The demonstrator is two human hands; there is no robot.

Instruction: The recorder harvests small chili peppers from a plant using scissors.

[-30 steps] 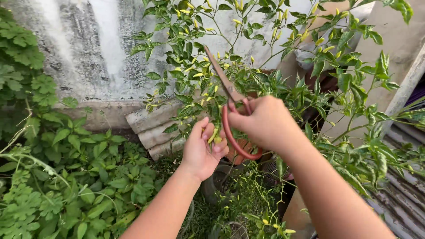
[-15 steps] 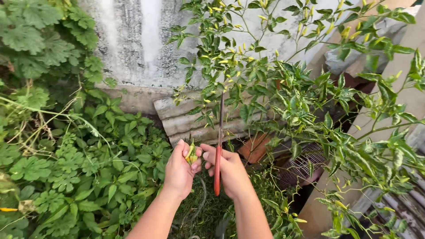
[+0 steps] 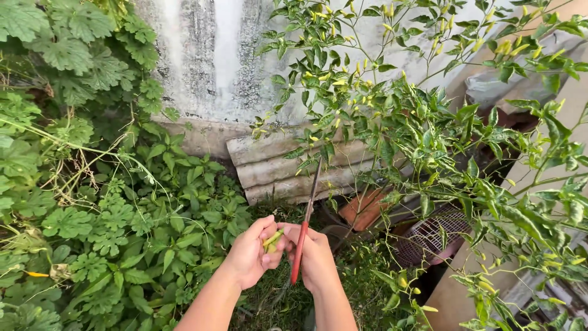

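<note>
Nearest to me, low in the middle of the view, I see both hands brought together above the weedy ground. My left hand (image 3: 251, 256) is cupped, its fingers (image 3: 262, 230) curled narrowly around a small bunch of pale yellow-green chillies (image 3: 272, 239) that poke out between thumb and forefinger. My right hand (image 3: 316, 257) is touching the left at the fingertips, and its fingers are wrapped tight around the red handle of a pair of scissors (image 3: 302, 236). The scissors stand nearly upright, handle down by my palm, with the thin blades closed together and pointing up and slightly right toward the plant's lower leaves.

Just beyond my hands lies a patch of grass, with a piece of terracotta (image 3: 362, 209) and a pinkish wire-mesh basket (image 3: 429, 236) off to the right under the foliage. To the left, broad-leaved weeds (image 3: 110, 220) cover the ground thickly.

Further out, a stack of grey corrugated sheets (image 3: 275, 168) leans at the foot of the wall. The chilli plant (image 3: 392, 116) spreads over the upper right half of the view, carrying many small upright yellow pods among its green leaves. Behind everything stands a stained, whitewashed wall (image 3: 208, 55), with climbing vines (image 3: 61, 55) at its upper left.
</note>
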